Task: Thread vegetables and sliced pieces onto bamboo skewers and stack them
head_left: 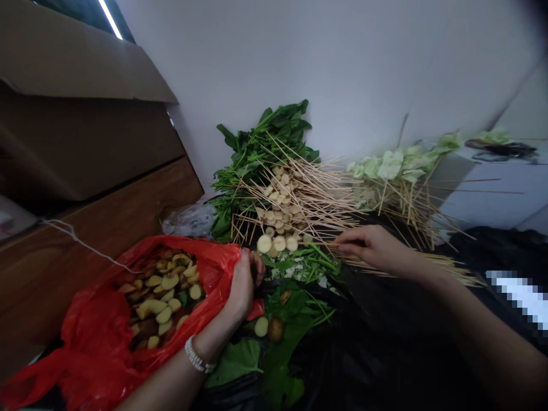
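Note:
My right hand pinches the end of a bamboo skewer that runs left toward several potato slices at the front of the pile. Behind it, more skewers threaded with potato slices lie stacked. My left hand rests at the right edge of a red plastic bag, its fingers curled and partly hidden. What they hold, if anything, I cannot make out. Inside the bag are many cut potato pieces. A potato slice and a brownish potato piece lie on green leaves below my left hand.
Leafy greens lean against the white wall. Skewered cabbage pieces lie at the right, with loose bamboo skewers nearer. Chopped greens sit between my hands. A cardboard box stands left; black plastic covers the front.

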A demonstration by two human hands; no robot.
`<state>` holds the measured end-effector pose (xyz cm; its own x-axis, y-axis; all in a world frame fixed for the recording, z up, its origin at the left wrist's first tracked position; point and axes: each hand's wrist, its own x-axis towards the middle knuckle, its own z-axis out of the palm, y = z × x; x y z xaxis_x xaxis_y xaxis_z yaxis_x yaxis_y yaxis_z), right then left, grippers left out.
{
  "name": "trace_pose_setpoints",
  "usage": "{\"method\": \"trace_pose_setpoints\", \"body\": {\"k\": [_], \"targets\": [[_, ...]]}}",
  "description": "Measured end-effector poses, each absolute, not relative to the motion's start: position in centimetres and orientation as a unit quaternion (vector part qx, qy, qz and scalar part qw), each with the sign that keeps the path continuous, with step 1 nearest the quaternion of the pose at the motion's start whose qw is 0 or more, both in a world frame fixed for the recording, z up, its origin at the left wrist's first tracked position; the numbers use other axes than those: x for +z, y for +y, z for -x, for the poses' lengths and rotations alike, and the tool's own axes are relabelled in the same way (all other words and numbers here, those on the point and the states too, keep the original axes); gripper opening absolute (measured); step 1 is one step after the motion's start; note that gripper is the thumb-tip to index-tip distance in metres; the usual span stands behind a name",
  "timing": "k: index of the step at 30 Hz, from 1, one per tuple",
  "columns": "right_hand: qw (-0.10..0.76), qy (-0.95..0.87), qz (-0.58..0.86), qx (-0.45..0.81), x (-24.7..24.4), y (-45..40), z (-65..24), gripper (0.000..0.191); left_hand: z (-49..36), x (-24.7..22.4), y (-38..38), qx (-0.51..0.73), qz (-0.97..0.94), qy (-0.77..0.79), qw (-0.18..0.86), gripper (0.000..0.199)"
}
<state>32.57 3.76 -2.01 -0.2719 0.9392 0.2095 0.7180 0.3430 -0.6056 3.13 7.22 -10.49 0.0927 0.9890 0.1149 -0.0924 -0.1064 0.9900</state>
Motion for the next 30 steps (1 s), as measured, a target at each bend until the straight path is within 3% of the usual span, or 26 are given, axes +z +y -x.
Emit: {"method": "trace_pose_setpoints", "body": {"k": [7,19,27,30], "targets": [[0.42,-0.666,0.586,0.194,-3.9,8.3,-34.5,0.037,-3.5,-10.4,6.7,0.489,-0.573,0.427,0.501,0.059],[0.426,-0.695,0.579,0.042,-5.5,14.7,-28.8,0.031,-3.4,-10.5,6.7,0.474,-0.584,0.421,0.507,0.059],[0.452,-0.699,0.546,-0.092,-3.0,9.3,-30.5,0.025,-3.5,-10.2,6.8,0.469,-0.575,0.428,0.516,0.057],[0.416,-0.725,0.544,-0.076,-2.4,5.6,-32.7,0.02,-3.4,-10.4,7.1,0.47,-0.574,0.426,0.518,0.056]]}}
